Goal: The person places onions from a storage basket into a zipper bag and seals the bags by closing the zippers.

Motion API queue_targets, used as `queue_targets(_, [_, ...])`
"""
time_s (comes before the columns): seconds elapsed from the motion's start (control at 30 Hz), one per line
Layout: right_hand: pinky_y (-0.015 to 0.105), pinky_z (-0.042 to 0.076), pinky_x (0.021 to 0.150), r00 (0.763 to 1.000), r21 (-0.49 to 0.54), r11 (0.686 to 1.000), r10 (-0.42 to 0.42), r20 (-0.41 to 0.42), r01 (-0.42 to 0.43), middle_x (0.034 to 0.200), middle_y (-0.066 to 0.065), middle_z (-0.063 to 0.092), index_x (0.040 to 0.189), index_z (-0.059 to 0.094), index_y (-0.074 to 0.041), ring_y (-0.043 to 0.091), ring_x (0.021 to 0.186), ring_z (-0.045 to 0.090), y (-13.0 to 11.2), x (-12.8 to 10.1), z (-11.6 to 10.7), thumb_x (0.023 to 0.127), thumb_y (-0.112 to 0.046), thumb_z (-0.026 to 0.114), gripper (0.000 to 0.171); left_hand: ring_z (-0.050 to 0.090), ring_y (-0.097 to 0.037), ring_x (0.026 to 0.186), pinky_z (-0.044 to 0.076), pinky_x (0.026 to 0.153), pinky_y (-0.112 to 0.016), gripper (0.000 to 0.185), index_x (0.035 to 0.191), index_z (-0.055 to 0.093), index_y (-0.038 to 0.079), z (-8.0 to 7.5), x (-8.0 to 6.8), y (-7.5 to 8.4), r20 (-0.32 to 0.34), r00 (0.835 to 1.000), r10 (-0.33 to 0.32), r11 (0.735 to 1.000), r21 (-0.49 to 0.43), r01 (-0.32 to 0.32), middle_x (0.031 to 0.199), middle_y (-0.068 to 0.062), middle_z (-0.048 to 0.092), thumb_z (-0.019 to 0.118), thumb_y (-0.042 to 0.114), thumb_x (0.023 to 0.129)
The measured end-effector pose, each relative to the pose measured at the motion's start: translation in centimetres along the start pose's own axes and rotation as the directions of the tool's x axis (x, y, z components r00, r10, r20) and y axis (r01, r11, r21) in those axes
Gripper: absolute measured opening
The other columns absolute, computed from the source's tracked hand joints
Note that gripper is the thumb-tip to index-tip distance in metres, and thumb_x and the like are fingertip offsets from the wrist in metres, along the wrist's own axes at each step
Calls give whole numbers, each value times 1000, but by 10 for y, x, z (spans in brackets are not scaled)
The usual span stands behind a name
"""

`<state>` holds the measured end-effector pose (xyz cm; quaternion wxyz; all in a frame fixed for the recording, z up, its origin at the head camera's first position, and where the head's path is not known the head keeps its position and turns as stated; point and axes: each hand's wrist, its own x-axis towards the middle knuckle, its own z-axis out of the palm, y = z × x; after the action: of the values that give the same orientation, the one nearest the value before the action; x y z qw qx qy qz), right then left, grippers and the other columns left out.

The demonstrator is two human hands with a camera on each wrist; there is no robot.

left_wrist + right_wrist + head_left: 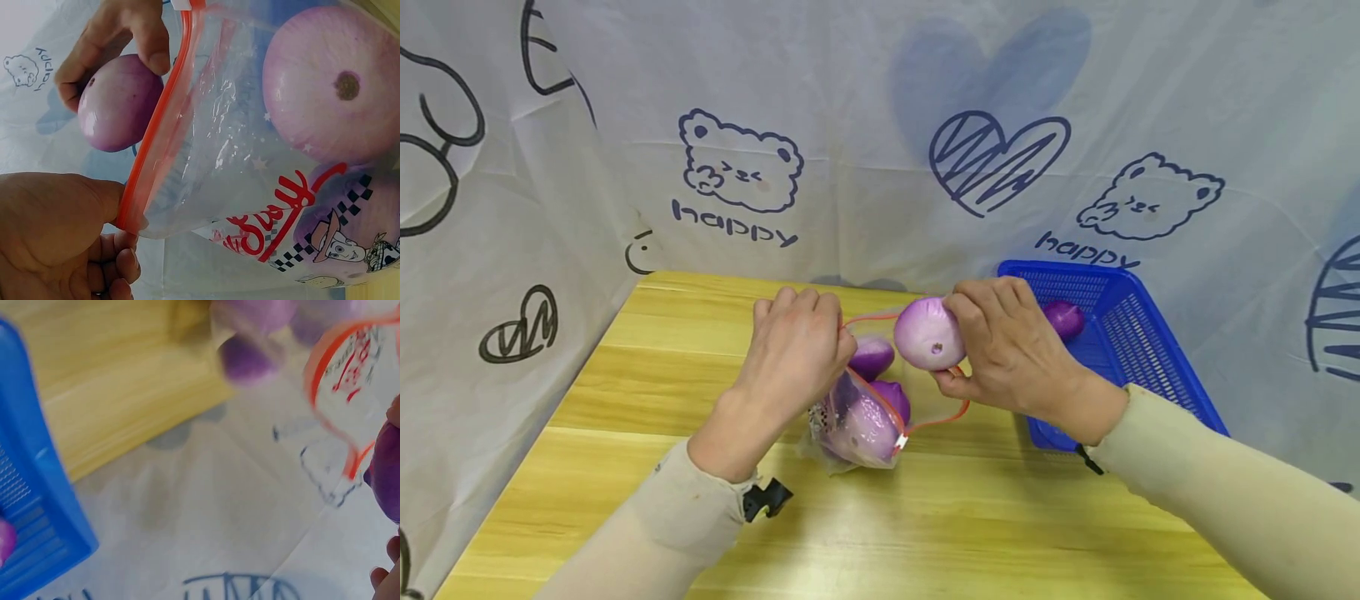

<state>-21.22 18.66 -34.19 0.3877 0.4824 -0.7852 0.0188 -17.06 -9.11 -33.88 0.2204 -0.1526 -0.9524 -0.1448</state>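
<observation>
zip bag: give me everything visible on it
The clear plastic zip bag has an orange-red zip rim and a printed cartoon cowboy with red lettering. It lies on the yellow wooden table, mouth held open. It holds purple onions. The left hand pinches the rim; the right hand holds another purple onion at the mouth.

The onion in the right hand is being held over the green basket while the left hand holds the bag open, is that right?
Not quite: the right hand holds the onion at the mouth of the zip bag, not over a basket, and the basket beside it is blue. The head view shows this. The left hand does hold the bag's rim.
</observation>
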Motion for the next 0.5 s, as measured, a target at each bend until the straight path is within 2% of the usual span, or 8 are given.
queue_targets(0.1, [52,46,86,999,30,999,-35,18,34,119,19,56,128,48,-1,38,102,56,-12,4,2,81,-53,71,73,48,-32,75,36,72,-47,18,76,53,10,0,0,0,0,1000,2,1000,0,-2,74,-5,50,61,16,91])
queue_targets(0.23, [51,47,91,993,39,997,-75,94,72,124,16,59,130,51,-3,36,107,57,-24,8,5,81,-52,72,73,48,-32,76,37,73,-47,18,76,53,10,-1,-1,0,-3,1000,4,1000,0,-4,74,-5,50,62,16,91])
queue_targets(0.37, [48,46,94,972,0,996,-87,217,89,129,14,61,134,53,-3,34,111,57,-30,12,5,82,-56,71,77,48,-32,75,37,72,-47,19,76,53,10,-1,-1,0,-6,1000,5,1000,-1,-5,74,-5,50,63,17,91])
queue_targets(0.5, [45,46,91,949,-59,994,-73,307,96,126,13,62,135,55,-3,34,111,56,-34,15,7,83,-58,71,77,47,-31,75,36,72,-47,17,76,54,10,-1,-1,-1,-10,1000,3,1000,-6,-3,74,-5,50,62,16,91])
